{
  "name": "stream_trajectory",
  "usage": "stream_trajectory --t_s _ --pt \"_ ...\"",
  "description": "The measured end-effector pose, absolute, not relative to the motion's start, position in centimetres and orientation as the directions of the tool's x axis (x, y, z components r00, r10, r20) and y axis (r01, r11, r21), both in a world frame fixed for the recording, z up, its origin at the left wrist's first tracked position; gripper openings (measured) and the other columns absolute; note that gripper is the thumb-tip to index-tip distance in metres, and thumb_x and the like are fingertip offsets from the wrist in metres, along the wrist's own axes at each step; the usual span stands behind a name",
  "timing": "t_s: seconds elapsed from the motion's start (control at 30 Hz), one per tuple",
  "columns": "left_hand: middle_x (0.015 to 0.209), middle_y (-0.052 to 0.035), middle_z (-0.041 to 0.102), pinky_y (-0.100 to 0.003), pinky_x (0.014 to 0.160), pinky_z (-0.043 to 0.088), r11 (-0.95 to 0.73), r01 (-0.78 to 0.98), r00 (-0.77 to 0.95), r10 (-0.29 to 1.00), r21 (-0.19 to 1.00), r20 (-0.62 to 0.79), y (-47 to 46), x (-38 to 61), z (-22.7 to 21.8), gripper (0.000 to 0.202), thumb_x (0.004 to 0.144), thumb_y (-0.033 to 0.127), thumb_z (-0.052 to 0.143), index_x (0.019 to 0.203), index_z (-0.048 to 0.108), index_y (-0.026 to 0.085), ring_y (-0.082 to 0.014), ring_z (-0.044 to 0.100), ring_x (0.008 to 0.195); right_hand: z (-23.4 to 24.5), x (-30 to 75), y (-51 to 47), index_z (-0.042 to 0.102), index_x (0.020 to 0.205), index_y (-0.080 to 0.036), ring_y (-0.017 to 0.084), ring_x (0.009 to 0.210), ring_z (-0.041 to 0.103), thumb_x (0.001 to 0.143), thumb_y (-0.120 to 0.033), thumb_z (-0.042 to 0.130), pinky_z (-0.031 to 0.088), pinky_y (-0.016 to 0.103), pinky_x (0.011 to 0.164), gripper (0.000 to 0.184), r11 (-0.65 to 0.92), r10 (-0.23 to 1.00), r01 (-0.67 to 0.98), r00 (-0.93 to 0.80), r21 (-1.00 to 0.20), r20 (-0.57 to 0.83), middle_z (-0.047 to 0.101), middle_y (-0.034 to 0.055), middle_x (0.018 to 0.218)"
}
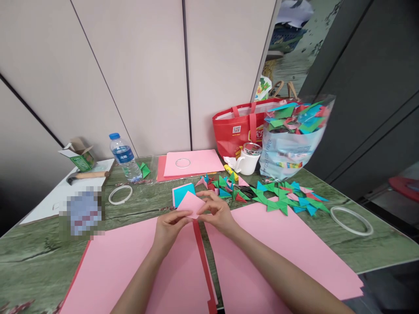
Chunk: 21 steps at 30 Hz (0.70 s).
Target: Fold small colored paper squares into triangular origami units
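Observation:
A small pink square of paper (pixel 190 203) is held up between both hands, turned so one corner points away from me. My left hand (pixel 172 224) pinches its lower left side between thumb and fingers. On its right side, my right hand (pixel 218 211) grips the edge with thumb and fingertips. Just behind it lies a small stack of blue and pink paper squares (pixel 181 194). Large pink sheets (pixel 131 261) lie below my left arm, with red paper showing at their edge. More pink sheets (pixel 278 244) lie beneath my right arm.
Folded paper pieces (pixel 225 187) and green star rings (pixel 276 198) lie beyond my right hand. A white mug (pixel 249 161), a red bag (pixel 231 131) and a filled plastic bag (pixel 288 148) stand behind. At left are a water bottle (pixel 126 159), a hammer (pixel 88 175) and a tape ring (pixel 120 195).

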<state>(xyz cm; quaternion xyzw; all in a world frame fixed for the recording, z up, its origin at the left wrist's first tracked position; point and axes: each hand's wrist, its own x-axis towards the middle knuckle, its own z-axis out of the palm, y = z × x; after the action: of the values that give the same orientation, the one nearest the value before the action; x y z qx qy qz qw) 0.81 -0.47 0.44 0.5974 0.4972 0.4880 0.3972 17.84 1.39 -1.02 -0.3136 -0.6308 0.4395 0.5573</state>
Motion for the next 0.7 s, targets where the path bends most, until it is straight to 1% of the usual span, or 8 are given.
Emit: stream_trajectory --t_s 0.07,0.17,0.2,0.27,0.33,0.4,0.6,0.7 --pt "0.071 -0.0028 0.071 -0.026 0.064 0.05 -0.198 0.186 0.051 0.98 0.962 0.192 -0.5 0.9 0.5 0.007 0.062 0.023 0.069 0.068 0.072 0.02 -0.0188 0.064 0.068 -1.1 17.7 1.4 0.067 0.065 -0.02 0.02 0.097 0.053 0.058 -0.026 0.075 0.045 0.031 0.078 0.012 0.375 0.895 -0.124 -0.21 -0.919 0.394 0.054 0.0061 0.103" --pt "0.071 -0.0036 0.071 -0.027 0.066 0.051 -0.18 0.132 0.078 0.982 0.975 0.171 -0.6 1.1 0.6 0.008 0.065 0.025 0.068 0.069 0.071 0.018 -0.019 0.064 0.069 -1.2 17.3 1.4 0.066 0.064 -0.018 0.016 0.077 0.057 0.059 -0.031 0.073 0.046 0.028 0.067 0.015 0.287 0.928 -0.148 -0.201 -0.946 0.313 0.059 0.0037 0.082" --pt "0.071 -0.0037 0.07 -0.028 0.067 0.052 -0.165 0.109 0.077 0.985 0.98 0.157 -0.6 1.2 0.6 0.009 0.065 0.025 0.068 0.069 0.071 0.017 -0.019 0.064 0.069 -1.3 17.2 1.3 0.066 0.064 -0.018 0.015 0.071 0.056 0.06 -0.032 0.072 0.046 0.027 0.064 0.016 0.276 0.937 -0.142 -0.18 -0.951 0.299 0.059 0.0026 0.076" --pt "0.072 -0.0031 0.07 -0.03 0.07 0.053 -0.132 0.044 0.049 0.99 0.99 0.13 -0.6 1.4 0.5 0.011 0.063 0.024 0.069 0.07 0.069 0.016 -0.019 0.064 0.07 -1.3 17.0 1.2 0.066 0.063 -0.018 0.014 0.066 0.055 0.061 -0.032 0.071 0.045 0.026 0.062 0.016 0.293 0.943 -0.107 -0.131 -0.95 0.306 0.058 0.0015 0.068" --pt "0.071 -0.002 0.068 -0.033 0.071 0.055 -0.095 -0.028 0.006 0.995 0.995 0.095 -0.6 1.5 0.4 0.013 0.061 0.023 0.071 0.07 0.068 0.015 -0.019 0.064 0.069 -1.3 16.9 1.0 0.066 0.062 -0.017 0.014 0.065 0.055 0.06 -0.031 0.072 0.045 0.025 0.062 0.015 0.316 0.943 -0.065 -0.092 -0.947 0.321 0.059 0.0016 0.066" --pt "0.07 -0.0012 0.068 -0.034 0.07 0.056 -0.066 -0.076 -0.021 0.998 0.995 0.064 -0.6 1.5 0.4 0.014 0.059 0.022 0.072 0.069 0.067 0.015 -0.0187 0.064 0.068 -1.1 16.9 0.9 0.066 0.061 -0.016 0.013 0.063 0.056 0.059 -0.029 0.072 0.045 0.025 0.06 0.014 0.301 0.949 -0.057 -0.081 -0.952 0.305 0.06 0.0015 0.064" --pt "0.063 -0.0016 0.067 -0.031 0.068 0.056 -0.062 -0.085 -0.021 0.998 0.994 0.06 -0.7 1.7 0.5 0.01 0.061 0.022 0.072 0.063 0.067 0.014 -0.0174 0.065 0.063 -0.9 16.6 0.6 0.064 0.06 -0.016 0.014 0.06 0.058 0.057 -0.029 0.073 0.047 0.026 0.058 0.016 0.15 0.983 -0.187 -0.082 -0.971 0.167 0.064 0.0013 0.063" --pt "0.063 -0.0018 0.068 -0.03 0.068 0.056 -0.074 -0.1 -0.058 0.996 0.992 0.069 -0.9 2.0 0.6 0.01 0.059 0.021 0.073 0.063 0.067 0.014 -0.0178 0.066 0.063 -0.7 16.5 0.5 0.064 0.059 -0.016 0.014 0.058 0.058 0.056 -0.029 0.074 0.047 0.026 0.057 0.017 0.127 0.989 -0.204 -0.047 -0.971 0.14 0.064 0.0016 0.061"
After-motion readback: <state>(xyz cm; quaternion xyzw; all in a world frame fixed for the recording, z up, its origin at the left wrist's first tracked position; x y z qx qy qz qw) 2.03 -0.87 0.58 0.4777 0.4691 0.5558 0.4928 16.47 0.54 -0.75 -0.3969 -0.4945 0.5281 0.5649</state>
